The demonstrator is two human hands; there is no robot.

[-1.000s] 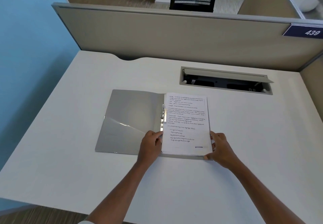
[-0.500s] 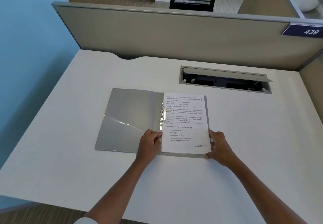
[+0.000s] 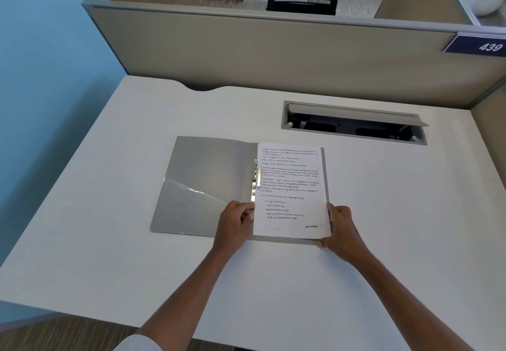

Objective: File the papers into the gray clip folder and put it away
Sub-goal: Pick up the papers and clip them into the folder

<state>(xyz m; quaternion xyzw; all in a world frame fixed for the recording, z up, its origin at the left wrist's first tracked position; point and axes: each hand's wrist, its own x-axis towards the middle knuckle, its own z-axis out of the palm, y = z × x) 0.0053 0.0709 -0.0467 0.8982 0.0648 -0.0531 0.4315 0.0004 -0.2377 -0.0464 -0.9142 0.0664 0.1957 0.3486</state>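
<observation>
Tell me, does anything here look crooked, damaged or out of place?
Nothing much. The white printed paper stack lies nearly square on the right half of the open gray plastic clip folder, held at its near end by the left hand and right hand. Only the desk's gray cable hatch stands open.

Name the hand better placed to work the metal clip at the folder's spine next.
Probably left. The left hand grips the papers at their left edge by the spine, close to the clip. The right hand holds the far right edge and can steady the stack.
</observation>
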